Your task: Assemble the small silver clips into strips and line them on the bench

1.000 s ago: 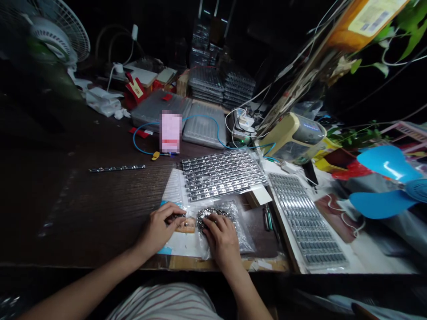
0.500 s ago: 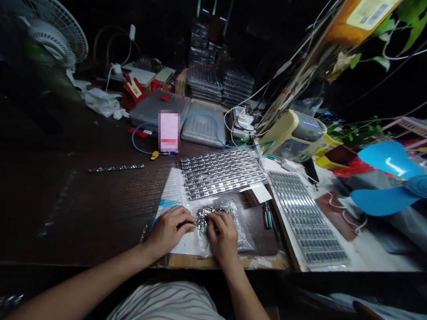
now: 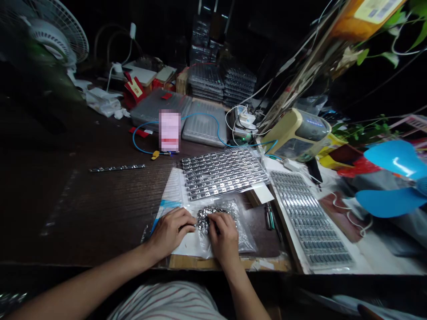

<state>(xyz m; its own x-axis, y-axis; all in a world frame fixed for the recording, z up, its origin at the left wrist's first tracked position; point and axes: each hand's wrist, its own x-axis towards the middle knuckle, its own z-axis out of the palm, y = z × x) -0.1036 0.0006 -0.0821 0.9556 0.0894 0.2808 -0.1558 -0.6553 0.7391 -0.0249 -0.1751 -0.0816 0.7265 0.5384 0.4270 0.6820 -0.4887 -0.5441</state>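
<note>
A pile of small shiny metal parts [image 3: 204, 218] lies on a clear plastic bag [image 3: 245, 233] near the table's front edge. Over the right side of the pile, my right hand [image 3: 224, 232] is closed with its fingers curled down into the parts; what its fingertips hold is hidden. Just left of the pile, my left hand [image 3: 172, 230] has thumb and fingers pinched together above a white sheet [image 3: 183, 249]. Anything in that pinch is too small to name. Behind both hands lies a tray of metal strips in rows [image 3: 223, 173].
One loose metal strip [image 3: 116, 168] lies at the left. A phone with a pixelated screen [image 3: 170, 131] stands behind, beside a blue cable [image 3: 203, 114]. To the right are a screwdriver [image 3: 269, 218], a second filled tray [image 3: 313, 222] and a fan with blue blades [image 3: 388, 202].
Both hands stay nearly in place, with only slight finger movement at the pile. The whole view has shifted a little.
</note>
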